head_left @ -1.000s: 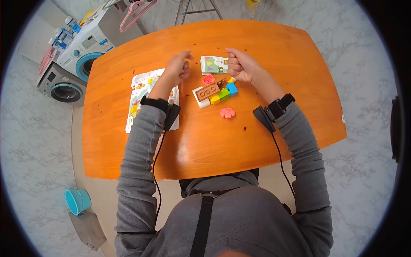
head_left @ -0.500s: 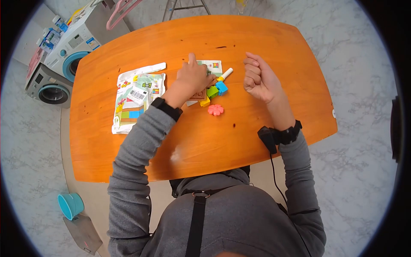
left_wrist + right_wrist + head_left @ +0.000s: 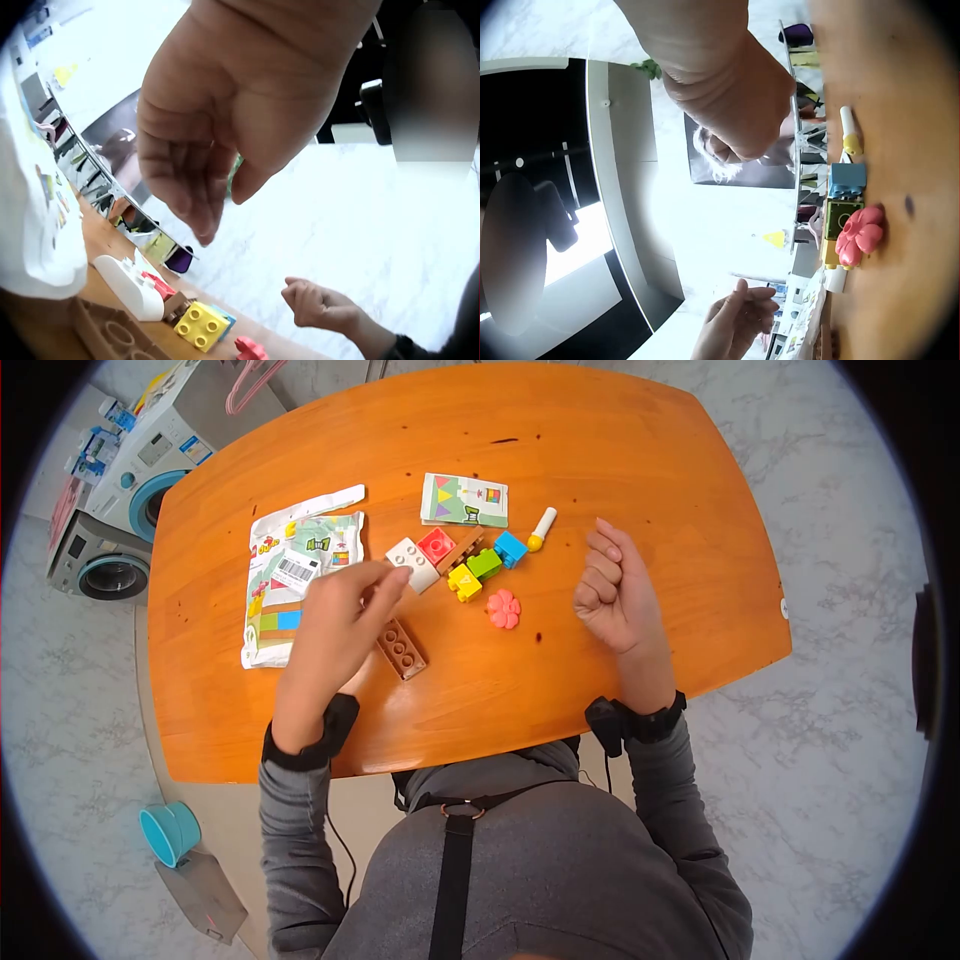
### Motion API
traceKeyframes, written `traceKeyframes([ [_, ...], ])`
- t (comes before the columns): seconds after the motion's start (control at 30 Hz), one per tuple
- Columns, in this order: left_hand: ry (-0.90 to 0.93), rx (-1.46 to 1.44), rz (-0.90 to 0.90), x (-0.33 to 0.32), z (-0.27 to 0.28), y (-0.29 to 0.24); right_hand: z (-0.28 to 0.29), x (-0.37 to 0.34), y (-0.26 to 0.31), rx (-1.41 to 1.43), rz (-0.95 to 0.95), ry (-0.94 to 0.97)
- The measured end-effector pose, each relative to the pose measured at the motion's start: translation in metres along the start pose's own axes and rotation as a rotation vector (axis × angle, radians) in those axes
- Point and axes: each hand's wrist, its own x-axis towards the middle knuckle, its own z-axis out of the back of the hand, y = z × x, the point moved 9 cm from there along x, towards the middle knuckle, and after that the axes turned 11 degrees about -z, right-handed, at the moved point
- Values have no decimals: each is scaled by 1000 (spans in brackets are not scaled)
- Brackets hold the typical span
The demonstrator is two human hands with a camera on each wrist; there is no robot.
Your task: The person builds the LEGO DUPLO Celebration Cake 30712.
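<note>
In the head view my left hand (image 3: 340,622) hovers over the bag's right edge, its fingers relaxed and bent, holding nothing. A brown brick (image 3: 402,650) lies just right of it, studs hidden. My right hand (image 3: 618,592) is raised at the right with fingers curled inward and empty. Between the hands lie a white piece (image 3: 411,565), a red brick (image 3: 437,545), another brown piece (image 3: 462,550), a yellow brick (image 3: 464,583), a green brick (image 3: 485,565) and a blue brick (image 3: 510,549). A pink flower (image 3: 503,609) sits in front of these.
A white-and-yellow stick piece (image 3: 543,529) lies right of the bricks. Behind them is a printed booklet (image 3: 465,500). The printed bag (image 3: 275,575) covers part of the left side of the wooden table (image 3: 640,450). Washing machines stand beyond the table's left.
My left hand has moved from the bricks toward the front left. One brown brick now lies apart, nearer the front edge. The right hand stays raised and curled; the head view has shifted.
</note>
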Motion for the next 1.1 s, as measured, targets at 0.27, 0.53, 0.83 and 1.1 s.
traceKeyframes([
  [0.27,-725,-1017,381,-89,17,64,21,6,-11,13,2,-31],
  [0.53,-915,-1539,346,-111,-2,76,22,4,-17,-38,25,-84],
  [0.83,-829,-2230,155,-115,-6,71,-6,-5,2,-307,69,-209],
  [1.1,-697,-2673,19,-118,9,53,-36,20,30,-629,141,-295],
])
